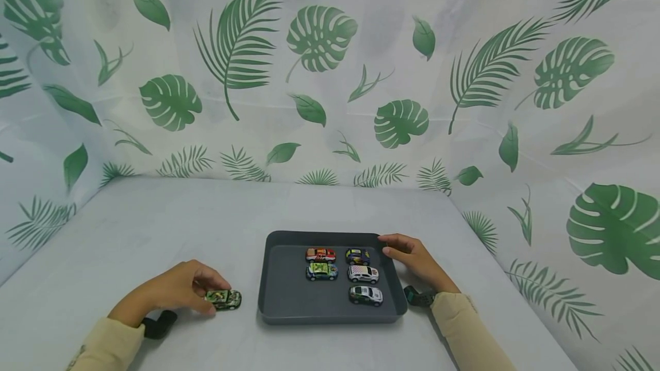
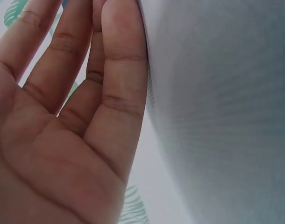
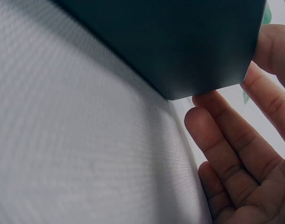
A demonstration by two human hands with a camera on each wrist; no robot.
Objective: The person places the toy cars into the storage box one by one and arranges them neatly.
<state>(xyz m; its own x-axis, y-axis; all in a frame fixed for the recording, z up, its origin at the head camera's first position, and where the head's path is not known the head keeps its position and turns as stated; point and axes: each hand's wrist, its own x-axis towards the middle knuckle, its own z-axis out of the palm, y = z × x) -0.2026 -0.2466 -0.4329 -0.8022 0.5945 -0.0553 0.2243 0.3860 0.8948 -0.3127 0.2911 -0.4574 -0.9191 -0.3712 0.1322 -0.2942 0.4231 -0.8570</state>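
Note:
A green camouflage-patterned toy car sits on the table left of the tray. My left hand pinches its rear end between thumb and forefinger. In the left wrist view the palm and fingers of that hand fill the left side, and the car is hidden. At the far right corner of a dark grey tray, my right hand touches the rim with fairly straight fingers. The right wrist view has the tray's outer wall beside the fingers of that hand.
Inside the tray, a red car and a green-blue car form a middle column. To their right stand a dark blue-yellow car, a white-pink car and a white-green car. A leaf-printed curtain encloses the white table.

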